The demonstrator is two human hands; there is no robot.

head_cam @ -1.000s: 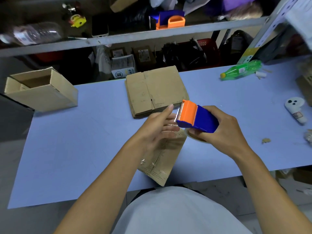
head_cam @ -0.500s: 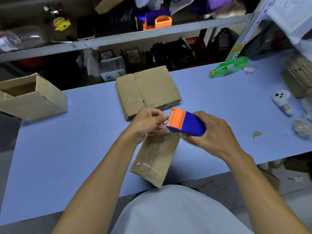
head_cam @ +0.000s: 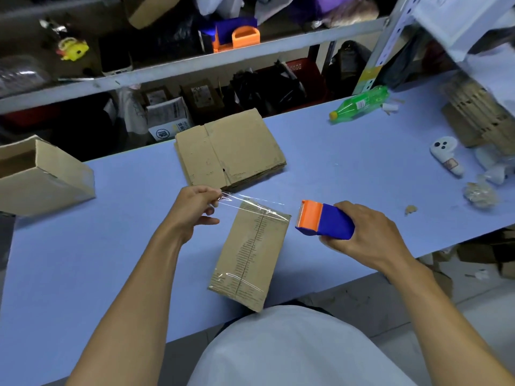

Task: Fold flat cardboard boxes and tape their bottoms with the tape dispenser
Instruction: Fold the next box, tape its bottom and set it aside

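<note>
A small folded cardboard box [head_cam: 250, 254] stands bottom-up on the blue table [head_cam: 83, 260] in front of me, with clear tape across its near end. My left hand [head_cam: 195, 210] pinches the free end of a clear tape strip [head_cam: 250, 204] that stretches over the box's far end toward the dispenser. My right hand [head_cam: 359, 235] grips the blue and orange tape dispenser [head_cam: 323, 221], held just right of the box. A stack of flat cardboard boxes [head_cam: 231, 151] lies behind it.
An open, assembled box [head_cam: 41, 176] sits at the far left. A green bottle [head_cam: 359, 104], a white gadget [head_cam: 446, 154], crumpled wrap [head_cam: 479, 193] and more flat cardboard [head_cam: 479, 118] lie at the right. Cluttered shelves stand behind the table.
My hands have drawn apart: the dispenser moved right, away from my left hand, and a length of tape now stretches between them over the box's far end.
</note>
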